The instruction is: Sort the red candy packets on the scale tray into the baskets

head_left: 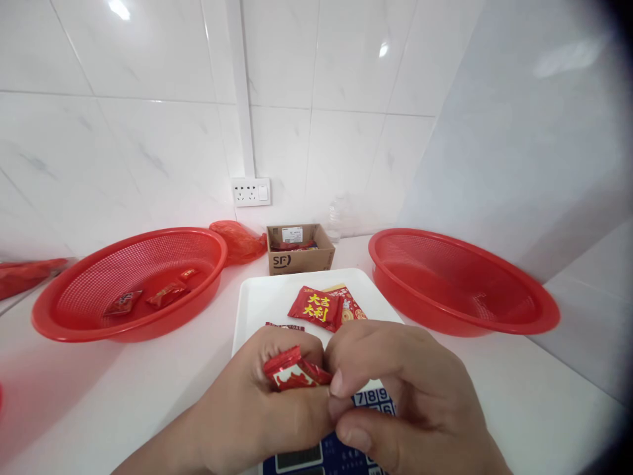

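In front of me my left hand [277, 409] is closed round a small red wrapped packet [297, 373], which shows between thumb and fingers. Touching it at the fingertips is my right hand [410, 396], its thumb and fingers pinched together; what they grip is hidden. Both hands are above a scale with a white pan [257, 300] and a blue keypad [372, 397]. On the pan lie a red packet with yellow characters [315, 307], another red patterned packet [352, 310] partly beneath it, and a dark red one [294, 326] partly behind my left hand.
A red basket [198, 290] with a few red packets stands at the left, and another red basket [459, 316] at the right. Behind the scale are a cardboard box [301, 262] holding packets, a red plastic bag [238, 243] and a clear bottle [335, 218] by the tiled wall.
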A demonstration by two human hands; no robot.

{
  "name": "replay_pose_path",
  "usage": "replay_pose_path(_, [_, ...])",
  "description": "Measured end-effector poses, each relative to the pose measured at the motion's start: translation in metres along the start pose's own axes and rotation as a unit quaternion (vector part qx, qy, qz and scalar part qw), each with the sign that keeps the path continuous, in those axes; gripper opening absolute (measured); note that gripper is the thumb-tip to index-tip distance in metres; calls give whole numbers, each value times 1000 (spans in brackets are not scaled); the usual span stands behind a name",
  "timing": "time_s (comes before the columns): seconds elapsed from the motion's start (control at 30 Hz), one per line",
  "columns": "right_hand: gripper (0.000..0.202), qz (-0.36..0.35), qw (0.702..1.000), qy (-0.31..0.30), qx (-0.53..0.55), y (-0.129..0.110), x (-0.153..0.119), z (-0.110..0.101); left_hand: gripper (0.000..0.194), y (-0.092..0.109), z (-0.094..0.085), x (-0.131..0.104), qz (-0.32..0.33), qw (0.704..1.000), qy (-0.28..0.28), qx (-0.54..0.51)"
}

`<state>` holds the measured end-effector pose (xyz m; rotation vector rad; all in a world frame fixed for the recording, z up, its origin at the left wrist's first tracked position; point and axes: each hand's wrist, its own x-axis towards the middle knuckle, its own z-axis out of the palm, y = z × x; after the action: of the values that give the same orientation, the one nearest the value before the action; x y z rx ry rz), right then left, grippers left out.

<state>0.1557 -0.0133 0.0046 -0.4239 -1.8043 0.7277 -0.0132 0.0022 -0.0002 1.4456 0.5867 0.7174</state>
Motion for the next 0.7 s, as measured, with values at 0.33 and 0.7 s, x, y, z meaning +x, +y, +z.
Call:
replay_pose_path(0.33, [10,-29,999,-2,19,2,0,0,22,-8,-3,-3,7,998,45,52])
replay_pose_path(0.7, [46,-24,999,-47,-4,-1,4,-4,34,-1,1,-1,32,997,68,19])
